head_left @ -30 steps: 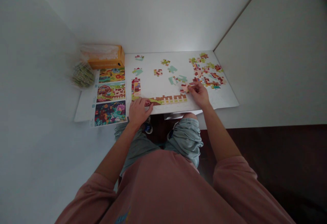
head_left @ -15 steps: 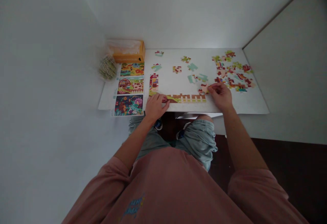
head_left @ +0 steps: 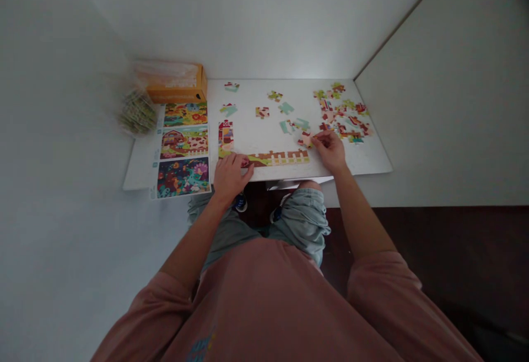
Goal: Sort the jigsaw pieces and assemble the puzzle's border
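My left hand (head_left: 231,177) lies over the lower left corner of a partly joined jigsaw puzzle (head_left: 281,158), with its thumb and fingers apart. The joined part forms an L: a fence strip along the table's front and a red barn section (head_left: 226,132) up the left side. Between the thumb and fingertips of my right hand (head_left: 330,151) is a pink and brown puzzle piece (head_left: 305,139), just above the strip's right end. Pale green loose pieces (head_left: 301,123) lie close behind it. A brown-spotted piece (head_left: 262,112) lies farther left.
Many loose pieces (head_left: 347,117) are heaped on the right of the white table (head_left: 256,86). Three picture sheets (head_left: 184,142) lie at the left, beside an orange box (head_left: 182,93) and a clear bag of green things (head_left: 138,113). Walls stand behind and to both sides.
My view has swung to the right, so the table and both hands sit farther left in the picture. Relative to the puzzle, the hands and the held piece look almost the same.
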`<state>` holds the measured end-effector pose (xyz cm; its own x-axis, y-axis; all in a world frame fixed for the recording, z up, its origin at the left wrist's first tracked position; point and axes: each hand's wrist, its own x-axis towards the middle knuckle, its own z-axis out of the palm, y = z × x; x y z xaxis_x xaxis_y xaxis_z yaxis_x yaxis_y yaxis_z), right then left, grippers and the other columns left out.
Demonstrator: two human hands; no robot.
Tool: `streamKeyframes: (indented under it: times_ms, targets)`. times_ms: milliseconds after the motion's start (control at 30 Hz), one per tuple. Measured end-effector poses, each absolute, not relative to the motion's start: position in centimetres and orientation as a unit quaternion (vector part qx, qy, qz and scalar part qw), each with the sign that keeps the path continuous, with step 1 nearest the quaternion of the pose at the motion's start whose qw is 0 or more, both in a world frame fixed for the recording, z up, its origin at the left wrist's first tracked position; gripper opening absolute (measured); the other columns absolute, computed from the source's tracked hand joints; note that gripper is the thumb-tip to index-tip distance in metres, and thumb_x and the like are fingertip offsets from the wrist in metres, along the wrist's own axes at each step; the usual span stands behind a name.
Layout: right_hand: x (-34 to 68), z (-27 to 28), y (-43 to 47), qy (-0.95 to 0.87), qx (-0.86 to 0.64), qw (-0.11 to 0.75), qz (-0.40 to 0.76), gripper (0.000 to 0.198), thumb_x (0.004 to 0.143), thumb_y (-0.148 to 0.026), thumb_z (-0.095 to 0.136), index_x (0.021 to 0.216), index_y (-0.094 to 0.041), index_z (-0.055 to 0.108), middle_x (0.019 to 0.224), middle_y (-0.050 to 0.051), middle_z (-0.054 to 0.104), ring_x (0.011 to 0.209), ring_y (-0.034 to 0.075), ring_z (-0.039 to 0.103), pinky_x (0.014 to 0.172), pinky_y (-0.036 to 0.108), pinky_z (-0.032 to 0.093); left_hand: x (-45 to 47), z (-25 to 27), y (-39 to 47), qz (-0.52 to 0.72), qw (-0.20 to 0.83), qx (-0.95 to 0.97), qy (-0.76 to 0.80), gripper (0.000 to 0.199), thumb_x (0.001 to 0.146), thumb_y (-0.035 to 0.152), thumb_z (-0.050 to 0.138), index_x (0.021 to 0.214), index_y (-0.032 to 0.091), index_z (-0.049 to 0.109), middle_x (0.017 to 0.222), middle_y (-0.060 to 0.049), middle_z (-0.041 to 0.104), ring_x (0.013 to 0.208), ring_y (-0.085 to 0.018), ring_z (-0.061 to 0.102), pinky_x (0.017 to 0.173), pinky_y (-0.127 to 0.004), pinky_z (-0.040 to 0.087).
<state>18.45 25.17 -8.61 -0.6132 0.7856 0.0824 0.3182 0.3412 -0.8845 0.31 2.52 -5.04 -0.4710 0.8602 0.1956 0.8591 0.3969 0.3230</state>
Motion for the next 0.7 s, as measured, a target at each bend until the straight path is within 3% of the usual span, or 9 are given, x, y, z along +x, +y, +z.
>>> streamKeyframes:
  times_ms: [100,367,700]
  targets:
    - [18.1,-8.3,24.8,-0.784,-0.357,0.316,0.398,0.014,0.071,-0.038,0.043,0.081,-0.027,0.041,0.084,-0.003,0.051,0.074,0.011,0.043,0.067,0.029,0.035,0.3,-5.2,2.5,0.184,-0.008,0.513,0.839,0.018,0.072,0.032,0.036,0.087,0.024,0.042,0.087,-0.004,0.045,0.087,-0.021,0.039,0.075,-0.035,0.027]
    - [17.9,-7.3,23.8,-0.846,-0.365,0.241,0.306,0.021,0.072,-0.04,0.038,0.086,-0.027,0.047,0.078,0.0,0.053,0.065,0.014,0.047,0.059,0.031,0.037,0.1,-5.7,2.4,0.187,-0.01,0.526,0.83,0.023,0.074,0.036,0.031,0.09,0.024,0.042,0.089,-0.004,0.045,0.087,-0.021,0.038,0.076,-0.035,0.026]
    - [17.9,-6.6,23.3,-0.89,-0.353,0.195,0.213,0.031,0.074,-0.043,0.035,0.096,-0.024,0.045,0.093,0.003,0.047,0.062,0.011,0.043,0.06,0.028,0.036,0.1,-5.8,2.6,0.2,0.006,0.522,0.829,0.024,0.074,0.035,0.029,0.091,0.024,0.042,0.089,-0.005,0.045,0.087,-0.021,0.038,0.076,-0.035,0.025]
